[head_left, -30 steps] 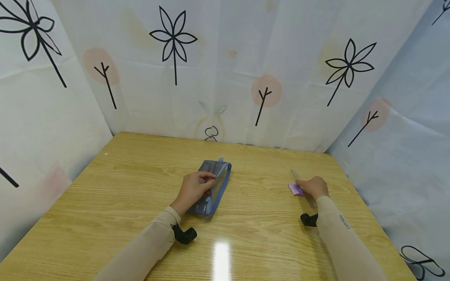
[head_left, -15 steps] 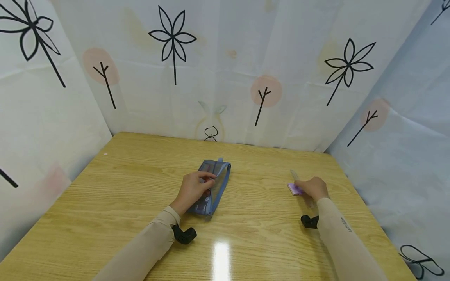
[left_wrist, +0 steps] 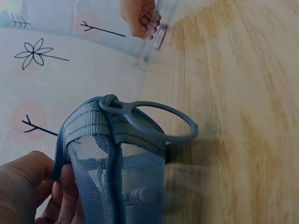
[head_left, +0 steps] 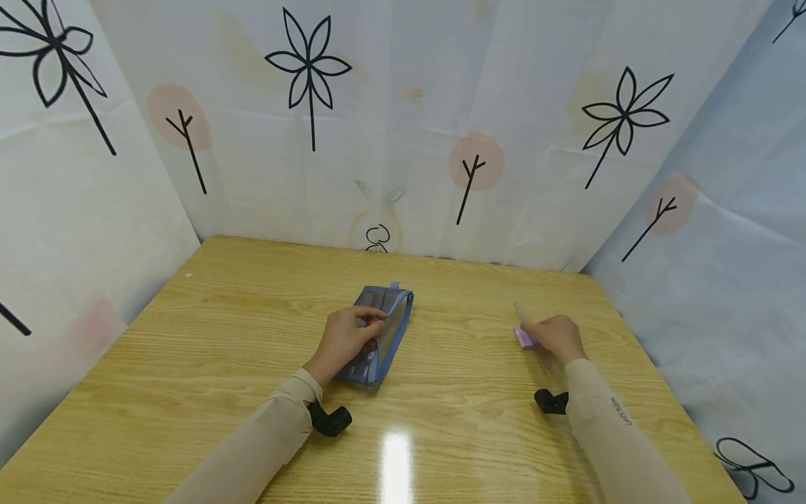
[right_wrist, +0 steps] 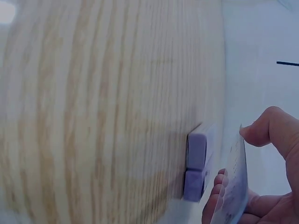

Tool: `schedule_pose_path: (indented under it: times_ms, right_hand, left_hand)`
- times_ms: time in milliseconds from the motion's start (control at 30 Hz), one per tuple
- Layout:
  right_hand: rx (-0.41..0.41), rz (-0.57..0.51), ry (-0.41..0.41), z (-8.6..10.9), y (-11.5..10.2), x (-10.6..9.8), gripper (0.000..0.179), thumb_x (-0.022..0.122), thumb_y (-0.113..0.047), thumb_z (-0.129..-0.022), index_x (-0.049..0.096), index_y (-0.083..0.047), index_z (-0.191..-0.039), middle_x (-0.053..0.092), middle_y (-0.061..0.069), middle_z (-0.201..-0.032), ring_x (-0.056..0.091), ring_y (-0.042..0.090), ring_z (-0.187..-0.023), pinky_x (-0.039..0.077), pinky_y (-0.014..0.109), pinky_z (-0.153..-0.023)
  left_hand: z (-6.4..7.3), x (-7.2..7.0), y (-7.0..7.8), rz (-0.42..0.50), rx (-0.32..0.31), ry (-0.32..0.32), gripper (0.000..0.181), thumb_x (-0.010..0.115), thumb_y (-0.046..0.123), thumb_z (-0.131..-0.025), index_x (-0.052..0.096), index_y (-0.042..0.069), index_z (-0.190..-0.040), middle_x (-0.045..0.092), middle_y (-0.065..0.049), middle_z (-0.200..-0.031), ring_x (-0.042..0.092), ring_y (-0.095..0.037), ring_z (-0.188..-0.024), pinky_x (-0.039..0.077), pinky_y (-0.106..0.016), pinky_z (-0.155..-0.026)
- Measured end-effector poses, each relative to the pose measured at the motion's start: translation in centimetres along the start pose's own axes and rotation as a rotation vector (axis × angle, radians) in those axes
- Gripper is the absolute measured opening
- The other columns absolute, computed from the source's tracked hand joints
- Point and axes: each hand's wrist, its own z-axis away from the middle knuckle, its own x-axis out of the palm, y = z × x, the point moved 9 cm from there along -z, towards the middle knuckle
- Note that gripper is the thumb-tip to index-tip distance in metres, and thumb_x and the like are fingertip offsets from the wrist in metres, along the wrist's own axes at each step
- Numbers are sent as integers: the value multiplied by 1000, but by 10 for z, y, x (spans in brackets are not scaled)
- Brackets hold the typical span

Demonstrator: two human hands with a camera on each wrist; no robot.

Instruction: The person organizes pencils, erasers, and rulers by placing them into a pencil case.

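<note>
A blue mesh pencil case (head_left: 360, 369) lies on the table with its zipped mouth gaping. My left hand (head_left: 349, 337) pinches the edge of its opening between thumb and fingers. In the left wrist view, a ring-shaped zip pull (left_wrist: 159, 136) hangs at the end of the case, and some contents show faintly through the mesh. To the right, my right hand (head_left: 557, 337) grips a clear ruler (right_wrist: 237, 179), tilted with one edge towards the table. Two purple erasers (right_wrist: 196, 151) lie side by side on the table beside that hand, partly hidden by it in the head view.
The wooden table (head_left: 252, 301) reaches back to a white patterned curtain (head_left: 390, 105), with more curtain at both sides. A tiny white scrap (head_left: 188, 275) lies near the far left edge. Black wrist-worn devices (head_left: 330, 421) stick out below both hands.
My right hand has shifted slightly left, and the ruler in it has turned and risen from the table. The left hand and the pencil case stay put.
</note>
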Motion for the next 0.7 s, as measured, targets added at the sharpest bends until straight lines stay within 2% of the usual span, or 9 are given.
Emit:
schedule_pose_path:
  times_ms: [67,133,267,300,367,500,600,700]
  right_hand:
    - [-13,1,-3,1,-5,1,45,62,-37,-89,47,-13,-55,39,-6,-51,31,12,-53,35,29,-58]
    - [-26,9,-9,4,-11,2,44,62,-38,-90,57,-7,-59,51,-3,-56,38,11,-55,42,32,-60]
    - [-31,-10,-33,8,-22,7,44,60,-39,-92,74,2,-86,65,3,-69,48,12,-60,49,38,-69]
    - [-27,-35,-45,9,-23,8,44,60,-39,-93,74,2,-87,66,4,-70,50,13,-60,49,38,-70]
    - [-7,-97,-70,11,-25,13,43,60,-37,-93,69,1,-78,60,1,-61,47,14,-56,47,35,-67]
    - [5,-212,-111,13,-30,21,38,60,-35,-95,62,-5,-73,55,-4,-59,48,13,-58,44,30,-64]
    - [-7,-248,-129,15,-34,25,40,60,-36,-96,69,3,-92,60,-1,-69,53,13,-66,47,30,-66]
    - [-5,-259,-131,15,-36,28,44,60,-36,-96,68,7,-101,61,1,-74,55,14,-69,48,30,-69]
  left_hand:
    - [0,0,0,2,-2,0,18,70,14,-91,77,10,-107,65,0,-78,65,-10,-53,54,-26,-52]
    - [0,0,0,4,-2,1,18,70,14,-91,77,10,-107,65,0,-78,65,-10,-53,54,-26,-52]
    - [0,0,0,5,-6,2,18,70,13,-91,77,10,-107,65,0,-78,65,-10,-53,54,-26,-52]
    - [0,0,0,4,-7,2,18,70,13,-91,77,10,-107,65,0,-78,65,-10,-53,54,-26,-52]
    - [0,0,0,0,-8,1,18,70,14,-91,77,10,-107,65,0,-77,65,-9,-53,54,-26,-52]
    - [1,-1,2,-4,-7,2,18,70,14,-91,77,10,-107,65,1,-77,65,-9,-52,54,-26,-52]
    - [1,-2,3,-1,-10,0,18,70,14,-91,77,9,-107,65,0,-77,65,-9,-53,54,-26,-52]
    - [0,-2,3,1,-10,1,18,69,14,-91,77,9,-107,65,0,-77,65,-9,-52,54,-26,-52]
